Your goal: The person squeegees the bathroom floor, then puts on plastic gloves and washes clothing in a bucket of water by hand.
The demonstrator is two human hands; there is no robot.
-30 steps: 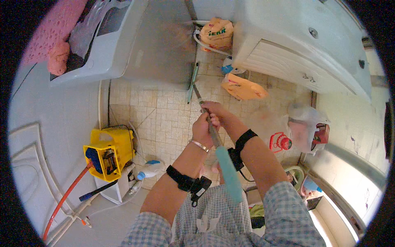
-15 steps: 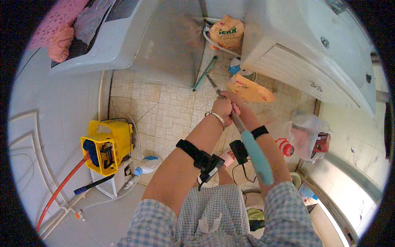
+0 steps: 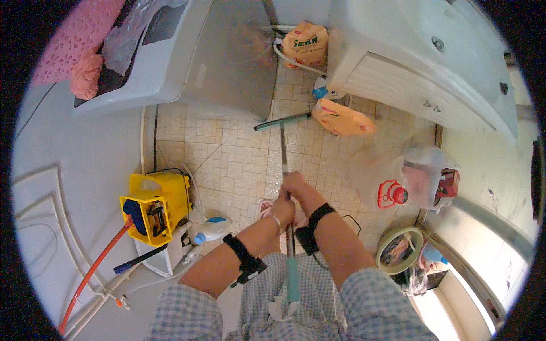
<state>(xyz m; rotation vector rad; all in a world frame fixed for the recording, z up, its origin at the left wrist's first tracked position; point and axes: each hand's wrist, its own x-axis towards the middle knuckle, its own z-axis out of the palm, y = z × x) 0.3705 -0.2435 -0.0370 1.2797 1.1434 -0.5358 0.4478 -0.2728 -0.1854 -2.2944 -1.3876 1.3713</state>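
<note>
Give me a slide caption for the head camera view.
Left hand and right hand grip a squeegee pole, its blade beside an orange bag, over tiled floor.

The widest open floor (image 3: 227, 156) spreads left of centre, between the bucket (image 3: 177, 190) at lower left and the squeegee's (image 3: 282, 121) pole, which divides the middle. The squeegee's head bars the upper middle, its right end reaching the orange bag (image 3: 344, 119). Beyond it a narrow lane runs upward between the washer (image 3: 227, 71) and the cabinet (image 3: 392, 88), crossed by a hose (image 3: 301, 66) and closed by a sack (image 3: 305, 46). Right of the pole, floor is open as far as the jug (image 3: 400, 196), plastic bag (image 3: 421, 181) and basin (image 3: 420, 236). A bottle (image 3: 213, 229) narrows the lower left.
</note>
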